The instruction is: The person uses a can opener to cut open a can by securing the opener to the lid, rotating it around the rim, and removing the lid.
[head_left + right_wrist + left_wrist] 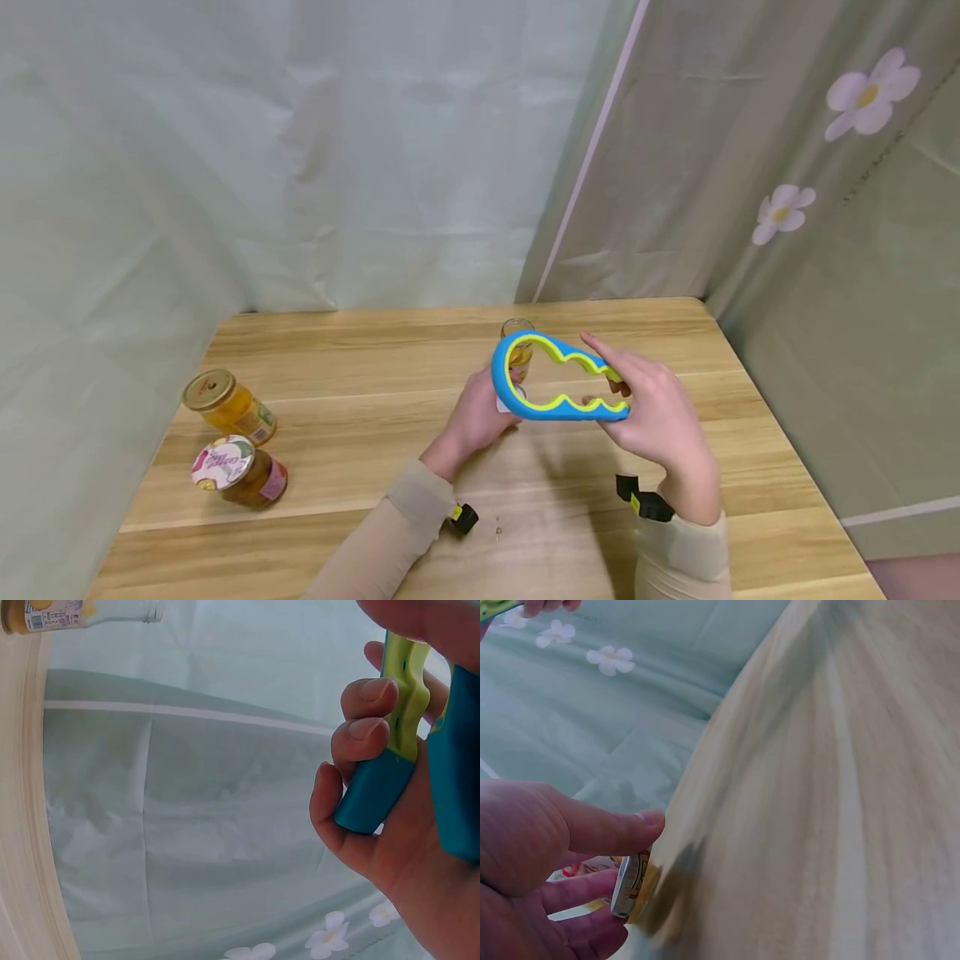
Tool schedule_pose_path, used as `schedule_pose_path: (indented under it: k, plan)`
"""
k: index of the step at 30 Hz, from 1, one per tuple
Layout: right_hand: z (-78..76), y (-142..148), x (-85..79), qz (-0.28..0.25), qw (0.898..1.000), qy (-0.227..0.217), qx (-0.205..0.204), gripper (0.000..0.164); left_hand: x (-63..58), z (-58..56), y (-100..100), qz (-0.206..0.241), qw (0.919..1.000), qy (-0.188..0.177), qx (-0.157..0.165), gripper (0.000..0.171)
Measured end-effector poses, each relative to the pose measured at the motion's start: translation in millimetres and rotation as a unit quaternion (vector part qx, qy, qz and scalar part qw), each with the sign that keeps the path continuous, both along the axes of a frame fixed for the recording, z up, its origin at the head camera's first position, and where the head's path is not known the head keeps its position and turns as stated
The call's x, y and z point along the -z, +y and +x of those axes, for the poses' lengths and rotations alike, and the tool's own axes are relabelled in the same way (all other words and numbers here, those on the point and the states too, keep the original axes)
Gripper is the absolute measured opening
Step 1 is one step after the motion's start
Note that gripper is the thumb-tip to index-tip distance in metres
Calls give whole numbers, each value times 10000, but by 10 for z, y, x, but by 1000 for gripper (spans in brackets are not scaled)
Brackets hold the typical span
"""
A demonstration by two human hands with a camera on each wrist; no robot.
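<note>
My right hand (660,408) grips a blue jar opener (501,371) with a wavy yellow-green lining, fingers curled round its handles. Held above the table, the opener's loop overlaps my left hand (480,408) in the head view. Between thumb and fingertips, the left hand pinches a small printed lid (631,885) with a pale edge, partly hidden by fingers. Just beyond stands an open glass jar (520,358) with yellow contents low inside. Its label and bare threaded neck show in the right wrist view, where the jar (60,616) lies at the upper left.
Two closed jars stand at the table's left: a yellow one with a gold lid (209,389), and a darker one with a patterned lid (223,462). Small drops (498,530) lie near the front of the wooden table (360,367). Pale curtains (420,167) hang around it.
</note>
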State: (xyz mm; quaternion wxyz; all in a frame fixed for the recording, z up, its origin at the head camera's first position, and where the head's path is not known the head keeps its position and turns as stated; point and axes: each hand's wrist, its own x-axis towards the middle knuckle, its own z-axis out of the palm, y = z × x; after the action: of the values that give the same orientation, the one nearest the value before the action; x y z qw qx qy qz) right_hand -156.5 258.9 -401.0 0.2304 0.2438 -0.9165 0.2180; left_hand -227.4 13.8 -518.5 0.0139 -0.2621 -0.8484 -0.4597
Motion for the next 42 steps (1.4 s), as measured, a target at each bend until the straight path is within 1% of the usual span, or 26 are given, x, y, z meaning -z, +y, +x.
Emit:
schedule_pose_path:
  k: [3,6,14,18,24,33,38,42]
  plan:
    - [0,-5,-6,7,10000,35,-19,79,20,0,-14,-215,9997,81,-49,57]
    - [3,-6,-12,1,10000,41,-37,77,36,-2,-19,-313,9995,45,-56,54]
    - [2,6,-25,-42,9999,-32,-148,76,58,-11,-6,-236,9997,-109,36,52]
    - [4,14,-33,-37,9999,-50,-138,78,73,-14,8,-165,9996,-193,115,52]
    - [6,33,-47,-70,9999,-129,-54,76,78,-10,32,-180,9994,-114,260,47]
    - [20,37,-36,-90,9999,-132,-31,77,127,5,38,-339,9992,-39,202,42]
    - [24,39,-29,-85,9999,-116,-37,76,161,7,36,-352,9991,62,222,47]
    - [26,45,-20,-95,9999,-127,-42,76,178,3,39,-358,9991,4,206,52]
